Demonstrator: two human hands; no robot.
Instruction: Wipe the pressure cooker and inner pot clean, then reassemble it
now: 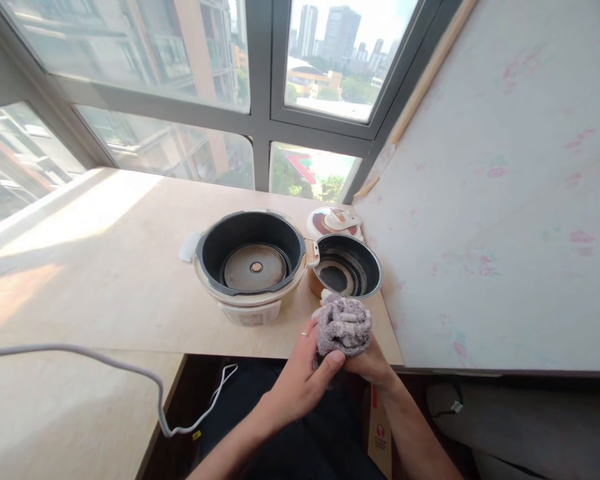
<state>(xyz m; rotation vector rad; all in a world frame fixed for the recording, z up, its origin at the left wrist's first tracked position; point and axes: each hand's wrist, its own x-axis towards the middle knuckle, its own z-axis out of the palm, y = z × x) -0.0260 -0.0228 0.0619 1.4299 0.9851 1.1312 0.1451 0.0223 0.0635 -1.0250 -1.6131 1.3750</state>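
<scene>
A bunched grey-purple cloth [345, 325] is held between my two hands above the table's front edge. My left hand [305, 373] grips its left side, with the thumb lying across the front. Behind and under the cloth, my right hand [373, 360] wraps its right side, its fingers mostly hidden. Just beyond the cloth sits a dark inner pot [370, 267] with pale residue rings at the bottom. To its left stands a white rice cooker body [250, 313], open at the top, its heating plate [255, 267] showing inside. The cooker's lid [333, 221] lies behind the inner pot.
The light wooden table [105, 293] stretches left along the windows. A flowered white wall [490, 200] rises close on the right. A white cable [120, 365] loops over the table's edge at lower left. A cardboard piece [380, 433] shows below my right forearm.
</scene>
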